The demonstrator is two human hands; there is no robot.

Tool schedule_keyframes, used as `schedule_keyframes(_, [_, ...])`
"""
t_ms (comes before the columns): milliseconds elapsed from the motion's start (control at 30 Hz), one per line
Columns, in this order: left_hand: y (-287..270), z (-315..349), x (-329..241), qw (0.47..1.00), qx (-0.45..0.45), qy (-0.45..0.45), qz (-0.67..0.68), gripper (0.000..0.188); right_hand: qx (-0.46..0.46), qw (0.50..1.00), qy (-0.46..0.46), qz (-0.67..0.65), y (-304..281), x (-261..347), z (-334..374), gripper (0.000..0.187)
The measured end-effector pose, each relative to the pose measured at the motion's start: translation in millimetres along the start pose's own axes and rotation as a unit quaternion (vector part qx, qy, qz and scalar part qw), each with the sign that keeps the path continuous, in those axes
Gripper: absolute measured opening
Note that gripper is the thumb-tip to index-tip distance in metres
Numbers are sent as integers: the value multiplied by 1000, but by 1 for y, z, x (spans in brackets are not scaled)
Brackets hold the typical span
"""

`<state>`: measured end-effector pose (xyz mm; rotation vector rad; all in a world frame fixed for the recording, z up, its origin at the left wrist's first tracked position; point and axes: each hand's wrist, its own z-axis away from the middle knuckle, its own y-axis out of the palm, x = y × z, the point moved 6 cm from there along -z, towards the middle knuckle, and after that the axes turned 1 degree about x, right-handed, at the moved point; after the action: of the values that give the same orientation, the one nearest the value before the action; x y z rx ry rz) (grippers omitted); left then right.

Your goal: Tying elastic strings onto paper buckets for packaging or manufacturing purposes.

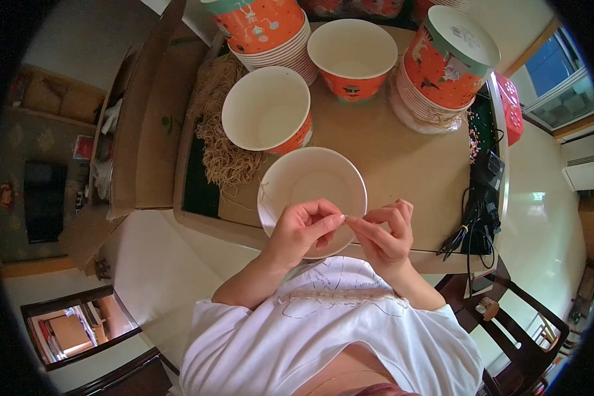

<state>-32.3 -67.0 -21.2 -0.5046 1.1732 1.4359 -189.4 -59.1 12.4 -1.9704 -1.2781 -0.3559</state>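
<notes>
Your left hand (303, 229) and right hand (387, 236) meet over the near tub (313, 177), thumb and forefinger of each pinched narrow, on what I cannot tell, with the string heap (223, 125) beyond the tub, leftward.

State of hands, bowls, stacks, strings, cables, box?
Left hand: pinched on a tiny pale thing
Right hand: pinched at the same thing
Near bowl: upright
Left bowl: upright
Far bowl: upright
Left stack: upside down
Right stack: upside down
Brown strings: tangled
Black cables: bundled
Cardboard box: open
</notes>
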Motion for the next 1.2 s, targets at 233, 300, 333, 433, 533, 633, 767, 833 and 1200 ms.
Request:
schedule_keyframes(233, [1,2,-8,993,-22,73,-88,3,8,1000,-4,11,1,3,-4,26])
schedule_keyframes(300, [1,5,-12,984,-38,102,-144,3,52,990,126,-38,6,-12,-2,26])
schedule_keyframes(333, [1,6,-16,971,-57,126,-194,4,39,991,124,-39,4,-12,-3,26])
schedule_keyframes(433, [5,10,-21,957,-63,152,-240,4,88,964,210,-138,10,-21,2,23])
schedule_keyframes(533, [10,11,-24,950,-65,169,-256,6,93,954,203,-202,13,-21,1,17])
schedule_keyframes(633, [8,10,-18,979,-67,112,-159,10,81,949,217,-213,14,-23,3,15])
schedule_keyframes(767, [7,9,-15,982,-48,86,-160,14,70,951,213,-211,15,-22,4,15])
schedule_keyframes(833, [7,10,-14,974,-45,89,-204,15,68,953,213,-204,16,-23,4,15])
schedule_keyframes(1200, [4,15,-21,941,-106,156,-280,8,75,971,198,-113,9,-12,-3,20])
